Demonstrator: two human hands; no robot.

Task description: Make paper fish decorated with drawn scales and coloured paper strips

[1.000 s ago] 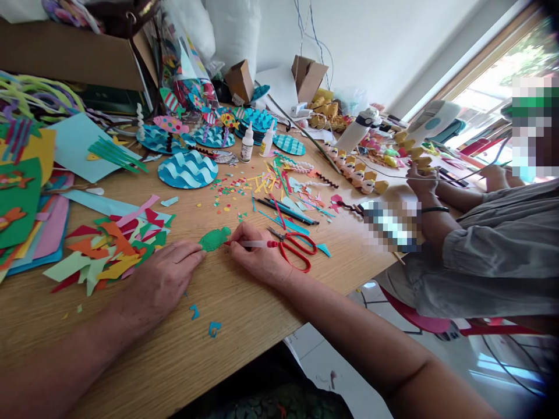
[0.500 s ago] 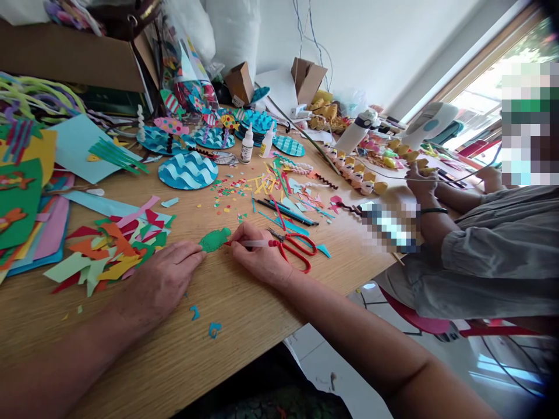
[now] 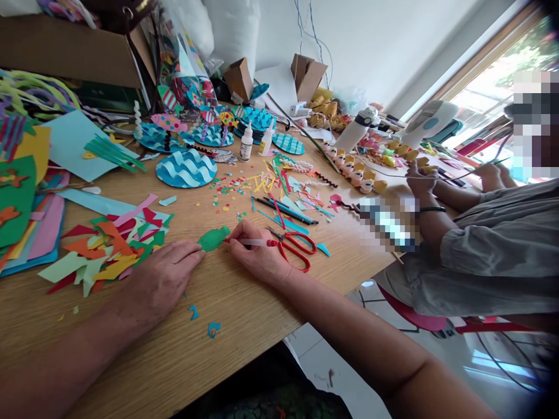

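Green paper cutout (image 3: 213,238): lying on the counter (image 3: 257,308) between the two hands, a rounded body with a small lobe at its right end and what look like small dark marks near its rim.
Left hand (image 3: 163,273): fingers together, their tips resting on the cutout's left end; whether the thumb pinches too, I cannot tell from here.
Right hand (image 3: 262,262): closed on a pen (image 3: 257,242) with a clear barrel, held in a writing grip, its red point right at the cutout's right side; touching or just short of it, I can't say.
Step in hand: marking the cutout, I'd judge, with one hand steadying and the other drawing.
Next move calls for: a light, short stroke near the edge, with the left fingertips firm enough that so small a piece doesn't swivel.
Red-handled scissors (image 3: 288,235): laid down just beyond the right hand, neither hand on them.
Paper scraps (image 3: 109,250): a bright, loose heap beside the left hand.
Wavy blue disc (image 3: 186,169): farther back, near two small white bottles (image 3: 246,145).
Co-worker's hand (image 3: 421,177): over on the right, well apart from this work.
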